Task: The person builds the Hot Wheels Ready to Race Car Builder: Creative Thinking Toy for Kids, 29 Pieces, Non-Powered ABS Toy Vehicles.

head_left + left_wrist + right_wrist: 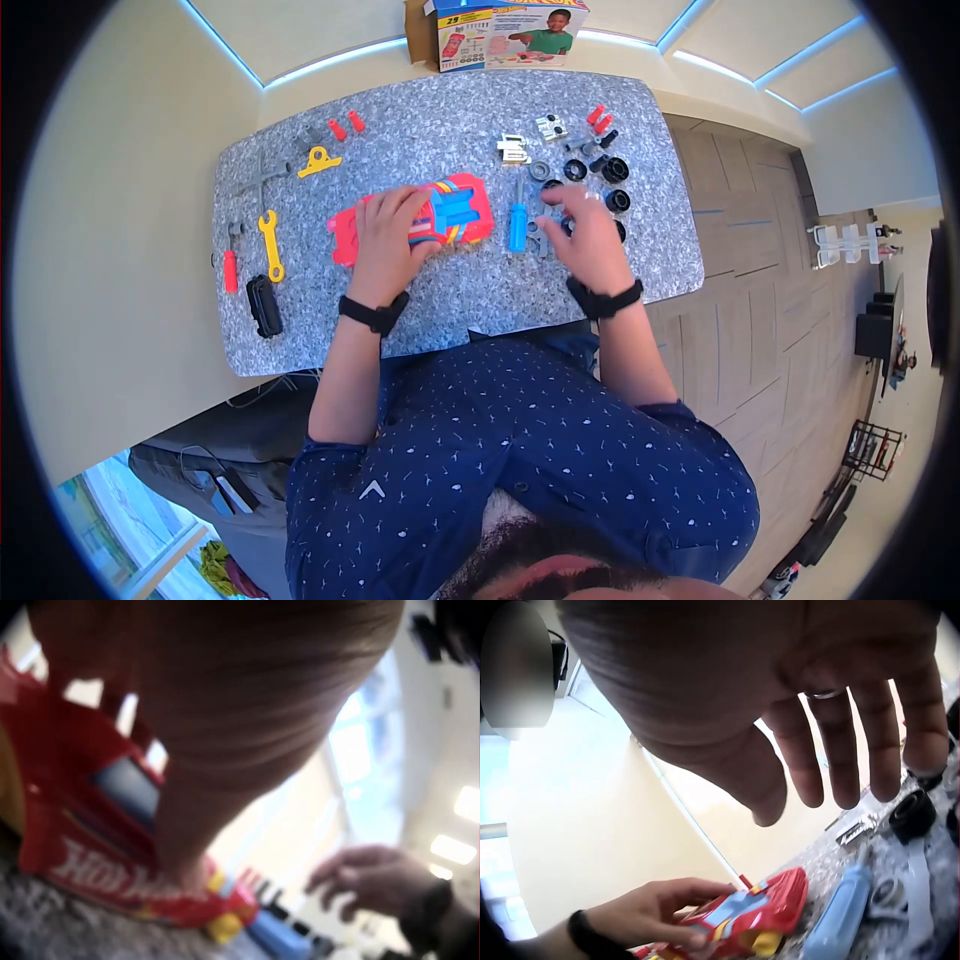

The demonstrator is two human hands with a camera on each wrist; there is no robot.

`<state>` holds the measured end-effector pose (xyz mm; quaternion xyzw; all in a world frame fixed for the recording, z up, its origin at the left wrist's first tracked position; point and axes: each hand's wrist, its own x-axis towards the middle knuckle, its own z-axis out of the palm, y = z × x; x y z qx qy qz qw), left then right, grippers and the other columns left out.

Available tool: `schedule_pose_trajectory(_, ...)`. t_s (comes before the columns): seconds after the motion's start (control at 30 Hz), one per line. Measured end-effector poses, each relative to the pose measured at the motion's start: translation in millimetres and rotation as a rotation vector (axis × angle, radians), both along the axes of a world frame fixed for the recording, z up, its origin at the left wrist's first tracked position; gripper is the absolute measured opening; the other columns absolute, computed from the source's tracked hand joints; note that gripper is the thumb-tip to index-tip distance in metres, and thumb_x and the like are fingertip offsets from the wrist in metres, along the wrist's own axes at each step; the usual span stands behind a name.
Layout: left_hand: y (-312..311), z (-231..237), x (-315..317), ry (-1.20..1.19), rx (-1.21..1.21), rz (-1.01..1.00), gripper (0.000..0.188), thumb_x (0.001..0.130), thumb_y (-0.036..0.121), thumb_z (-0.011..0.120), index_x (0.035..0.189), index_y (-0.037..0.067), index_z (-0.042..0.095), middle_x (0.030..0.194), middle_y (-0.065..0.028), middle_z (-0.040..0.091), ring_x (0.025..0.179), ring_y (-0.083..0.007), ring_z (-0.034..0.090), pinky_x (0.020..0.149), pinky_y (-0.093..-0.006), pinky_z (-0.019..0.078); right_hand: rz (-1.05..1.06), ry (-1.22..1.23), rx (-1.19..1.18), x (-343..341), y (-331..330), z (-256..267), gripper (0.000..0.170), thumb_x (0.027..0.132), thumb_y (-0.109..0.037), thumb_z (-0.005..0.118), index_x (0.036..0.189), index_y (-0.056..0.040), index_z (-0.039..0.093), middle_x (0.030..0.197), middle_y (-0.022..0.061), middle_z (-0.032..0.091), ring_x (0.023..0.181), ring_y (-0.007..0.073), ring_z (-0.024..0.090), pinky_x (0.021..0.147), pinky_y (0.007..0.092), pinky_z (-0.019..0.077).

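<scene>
A red toy car with a blue window and Hot Wheels lettering rests on the speckled table. My left hand lies across its roof, thumb on the near side and fingers over the far side, gripping it. Over the loose parts at the right hovers my right hand, its fingers hanging loosely apart and holding nothing. A blue-handled screwdriver lies between the car and that hand. Black wheels sit just beyond the right fingers, some partly hidden under them.
Chrome-like pieces and red parts lie at the back right. Along the left are a yellow wrench, a yellow piece, a red-handled tool and a black part. A toy box stands behind the table.
</scene>
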<state>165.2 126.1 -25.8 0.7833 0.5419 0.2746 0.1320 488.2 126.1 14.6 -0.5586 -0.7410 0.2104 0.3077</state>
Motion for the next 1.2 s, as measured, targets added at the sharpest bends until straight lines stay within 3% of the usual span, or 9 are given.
schedule_pose_trajectory(0.17,-32.5,-1.4,2.2,-0.045,-0.003,0.006,0.089,0.068,0.014,0.1,0.151,0.013,0.069,0.15,-0.0098,0.066,0.142,-0.0367,0.056,0.124,-0.0542,0.0385,-0.04,-0.224,0.183,-29.1,85.8,-9.3,0.028,0.09,-0.011,0.084,0.117,-0.0075,0.081,0.121,0.0171,0.078,0.119,0.0412,0.07,0.101,0.0531,0.059)
schedule_pose_trajectory(0.4,-58.9,7.4,1.9,-0.089,-0.059,0.046,0.086,0.072,0.021,0.099,0.152,0.017,0.069,0.152,-0.0069,0.065,0.144,-0.035,0.055,0.127,-0.0565,0.0335,-0.088,-0.56,0.084,-38.8,153.4,-46.2,0.017,0.094,-0.013,0.071,0.1,-0.0127,0.087,0.113,0.014,0.082,0.113,0.0408,0.074,0.095,0.0558,0.0609)
schedule_pose_trajectory(0.5,-61.4,7.2,-1.7,-0.096,-0.061,0.04,0.085,0.073,0.021,0.099,0.152,0.019,0.069,0.152,-0.0053,0.065,0.145,-0.0341,0.054,0.128,-0.0565,0.0322,-0.049,-0.657,-0.037,-41.5,159.0,-52.3,0.016,0.094,-0.014,0.071,0.1,-0.0135,0.087,0.112,0.0131,0.082,0.115,0.0393,0.073,0.096,0.0581,0.0596)
schedule_pose_trajectory(0.6,-61.2,4.9,-0.5,-0.087,-0.066,0.034,0.086,0.073,0.021,0.1,0.153,0.019,0.068,0.152,-0.0047,0.065,0.146,-0.0337,0.054,0.128,-0.0561,0.0313,-0.031,-0.671,0.055,-37.9,153.9,-50.8,0.012,0.095,-0.017,0.075,0.097,-0.015,0.086,0.111,0.0123,0.082,0.116,0.0381,0.073,0.096,0.0587,0.0581)
schedule_pose_trajectory(0.73,-60.4,5.7,-0.8,-0.072,-0.079,0.033,0.087,0.073,0.021,0.1,0.153,0.019,0.068,0.153,-0.0045,0.065,0.146,-0.0336,0.054,0.129,-0.0558,0.0302,-0.001,-0.458,0.105,-38.8,122.0,-24.9,0.012,0.091,-0.024,0.086,0.095,-0.0132,0.083,0.112,0.0098,0.082,0.117,0.0372,0.072,0.096,0.056,0.056)
schedule_pose_trajectory(0.83,-60.5,5.6,-0.1,-0.062,-0.073,0.037,0.087,0.073,0.021,0.1,0.153,0.019,0.068,0.153,-0.0045,0.065,0.146,-0.0337,0.054,0.129,-0.0558,0.0295,0.256,0.067,-0.057,-36.7,89.9,-12.5,0.014,0.089,-0.023,0.086,0.096,-0.0121,0.081,0.114,0.0096,0.081,0.122,0.0348,0.071,0.098,0.0548,0.0543)
schedule_pose_trajectory(0.93,-60.1,4.6,-1.1,-0.08,-0.068,0.029,0.087,0.073,0.021,0.1,0.154,0.019,0.067,0.153,-0.0045,0.065,0.146,-0.0338,0.054,0.129,-0.0559,0.0295,0.495,0.076,-0.058,-58.7,46.2,-5.4,0.014,0.088,-0.021,0.087,0.097,-0.0127,0.08,0.118,0.0079,0.081,0.124,0.032,0.07,0.101,0.0526,0.0527)
schedule_pose_trajectory(1.03,-59.7,2.4,-1.7,-0.069,-0.08,0.035,0.087,0.074,0.022,0.099,0.154,0.019,0.067,0.153,-0.0045,0.065,0.146,-0.0338,0.054,0.13,-0.0559,0.0293,0.449,-0.087,0.028,-80.0,17.5,-27.1,0.014,0.088,-0.02,0.086,0.099,-0.0138,0.08,0.116,0.0046,0.079,0.119,0.0313,0.07,0.1,0.0514,0.0524)
schedule_pose_trajectory(1.2,-61.1,3.5,0.3,-0.055,-0.07,0.028,0.085,0.075,0.023,0.099,0.154,0.02,0.067,0.153,-0.0043,0.064,0.147,-0.0334,0.053,0.129,-0.0559,0.0291,0.406,-0.11,0.088,-78.6,11.5,-34.4,0.014,0.089,-0.017,0.084,0.103,-0.0146,0.081,0.118,0.001,0.075,0.116,0.0303,0.068,0.096,0.0511,0.0521)
